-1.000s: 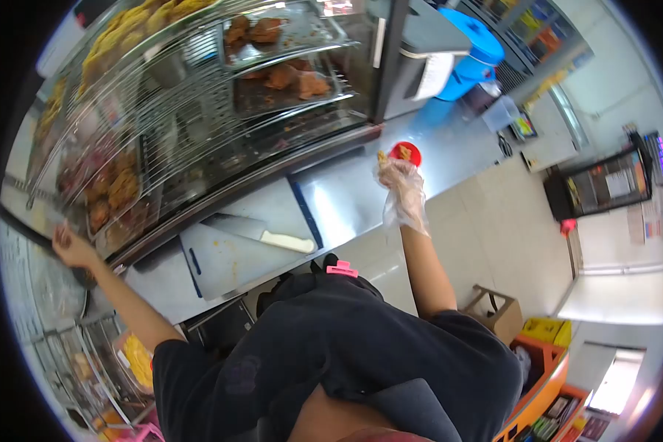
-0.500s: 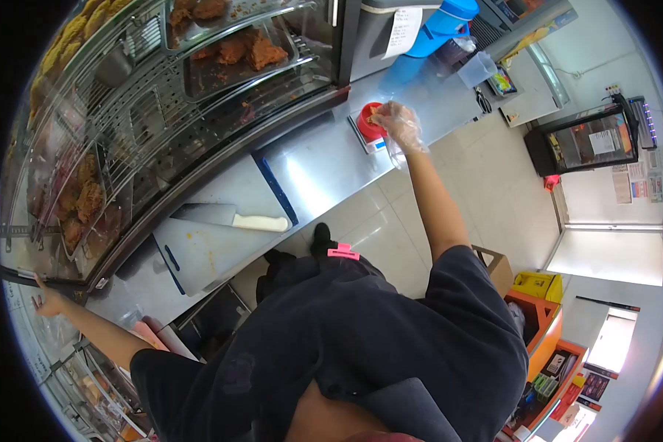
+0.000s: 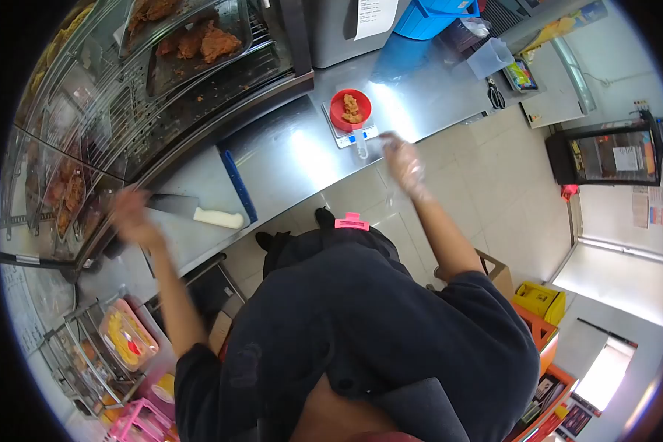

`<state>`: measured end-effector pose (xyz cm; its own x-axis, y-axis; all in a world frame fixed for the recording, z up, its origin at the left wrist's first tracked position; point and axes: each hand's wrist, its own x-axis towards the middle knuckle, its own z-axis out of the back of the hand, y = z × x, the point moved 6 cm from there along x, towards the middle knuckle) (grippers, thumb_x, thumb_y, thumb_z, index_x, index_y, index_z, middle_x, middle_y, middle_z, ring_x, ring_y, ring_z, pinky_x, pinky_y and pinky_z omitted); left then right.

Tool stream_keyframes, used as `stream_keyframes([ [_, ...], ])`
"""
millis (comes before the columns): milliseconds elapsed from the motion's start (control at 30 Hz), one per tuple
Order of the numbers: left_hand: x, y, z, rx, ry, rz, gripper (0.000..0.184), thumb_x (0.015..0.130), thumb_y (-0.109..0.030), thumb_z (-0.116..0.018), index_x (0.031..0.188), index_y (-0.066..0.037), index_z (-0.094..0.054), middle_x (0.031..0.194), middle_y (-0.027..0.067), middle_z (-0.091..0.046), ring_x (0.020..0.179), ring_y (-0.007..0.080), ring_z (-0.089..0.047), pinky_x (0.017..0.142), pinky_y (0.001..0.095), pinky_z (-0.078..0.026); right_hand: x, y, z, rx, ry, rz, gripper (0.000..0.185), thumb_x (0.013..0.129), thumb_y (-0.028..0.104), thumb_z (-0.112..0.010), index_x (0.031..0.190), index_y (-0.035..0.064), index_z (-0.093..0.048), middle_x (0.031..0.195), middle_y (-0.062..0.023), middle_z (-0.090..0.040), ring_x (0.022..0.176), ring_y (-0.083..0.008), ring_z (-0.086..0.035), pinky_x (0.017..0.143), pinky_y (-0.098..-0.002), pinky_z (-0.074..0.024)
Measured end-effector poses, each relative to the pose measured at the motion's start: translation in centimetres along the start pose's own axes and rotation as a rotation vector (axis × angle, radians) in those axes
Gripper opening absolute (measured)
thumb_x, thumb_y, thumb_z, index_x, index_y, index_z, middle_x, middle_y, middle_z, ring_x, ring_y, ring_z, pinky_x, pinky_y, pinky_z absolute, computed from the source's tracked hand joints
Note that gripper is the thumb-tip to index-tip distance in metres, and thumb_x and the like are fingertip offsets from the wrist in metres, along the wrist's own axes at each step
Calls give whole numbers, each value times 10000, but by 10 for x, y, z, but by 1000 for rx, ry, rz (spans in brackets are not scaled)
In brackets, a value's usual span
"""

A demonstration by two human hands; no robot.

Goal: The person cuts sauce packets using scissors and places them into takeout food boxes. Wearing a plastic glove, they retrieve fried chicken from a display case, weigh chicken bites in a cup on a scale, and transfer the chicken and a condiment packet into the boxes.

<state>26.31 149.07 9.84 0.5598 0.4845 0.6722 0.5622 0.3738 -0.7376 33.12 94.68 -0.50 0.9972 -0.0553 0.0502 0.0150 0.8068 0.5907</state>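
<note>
My right hand [image 3: 405,166], in a clear plastic glove, is beside the steel counter's front edge. Its fingers look bent inward, and I see nothing in them. Just left of it, a red scoop [image 3: 339,116] with a clear handle rests on a small digital scale [image 3: 369,133]. Pieces of fried chicken [image 3: 351,108] lie in the scoop. My bare left hand [image 3: 136,219] is blurred by motion in front of the glass display cabinet [image 3: 88,177], near a knife [image 3: 217,217] with a white handle. Its finger position is unclear.
The knife lies on a white cutting board [image 3: 191,184]. Fried chicken [image 3: 219,43] sits on trays in the cabinet. Scissors [image 3: 495,94], a clear jug [image 3: 490,59] and a blue container [image 3: 431,20] stand farther right. A tub of yellow food [image 3: 125,335] is at lower left.
My right hand has drawn back from the red scoop, leaving the chicken pieces in it. My left hand has left the cabinet's lower corner and moved right. The view has shifted.
</note>
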Motion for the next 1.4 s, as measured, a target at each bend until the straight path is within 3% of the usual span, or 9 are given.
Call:
stream_keyframes([
  [33,-36,-24,-70,220,332,-33,160,894,-106,-559,1014,-7,-597,1034,105,-609,871,177,-604,748,279,-488,-14,3,-14,35,142,40,336,850,275,-531,1169,180,-580,679,-183,-607,607,-325,-604,568,-441,-465],
  [67,-78,-20,-112,150,458,274,182,900,-145,-567,1032,-28,-608,999,63,-621,848,137,-598,743,253,-470,-27,11,-27,-182,295,54,432,848,273,-531,1272,213,-472,679,-184,-610,598,-329,-605,556,-454,-468],
  [133,-123,-41,-183,-68,480,583,191,920,-192,-548,992,-31,-621,824,21,-596,736,87,-547,679,217,-420,-42,28,-45,-386,461,71,607,843,265,-534,1401,245,-297,687,-185,-618,599,-334,-611,552,-470,-476],
  [300,-166,-61,-257,-73,708,746,180,904,-193,-573,1006,-54,-623,806,-6,-586,720,52,-524,625,189,-365,-34,42,-75,-338,414,146,758,836,261,-534,1462,163,-118,721,-186,-640,644,-324,-629,599,-466,-490],
  [333,-170,-63,-261,-79,719,766,168,904,-182,-569,1006,-60,-623,799,-11,-585,719,45,-520,622,189,-360,-29,56,-64,-352,484,136,734,836,263,-514,1443,53,-159,730,-185,-646,660,-315,-635,630,-443,-491],
  [567,-183,-48,-260,39,872,835,236,922,-229,-544,1061,-47,-598,875,5,-578,790,62,-517,658,199,-370,-21,58,-58,-270,448,211,661,812,223,-505,1380,-40,-295,687,-171,-638,643,-307,-631,641,-405,-483],
  [900,-191,-9,-310,294,982,665,350,880,-309,-583,1128,-62,-604,976,19,-615,817,109,-507,719,243,-391,-24,51,-54,-105,436,134,634,857,259,-480,1424,91,-249,738,-195,-638,684,-346,-634,660,-461,-484],
  [1167,-224,21,-338,76,943,978,472,853,-386,-614,1090,22,-603,1000,105,-649,861,156,-574,790,267,-433,-68,-3,-25,28,359,2,471,875,294,-521,1327,227,-406,695,-171,-625,637,-349,-618,595,-449,-484],
  [1400,-237,9,-347,-42,963,1283,417,914,-353,-540,1171,-26,-561,1050,40,-632,936,91,-560,803,234,-408,-59,-67,13,183,20,-206,210,867,246,-579,1026,119,-635,749,-152,-642,678,-306,-629,616,-398,-489],
])
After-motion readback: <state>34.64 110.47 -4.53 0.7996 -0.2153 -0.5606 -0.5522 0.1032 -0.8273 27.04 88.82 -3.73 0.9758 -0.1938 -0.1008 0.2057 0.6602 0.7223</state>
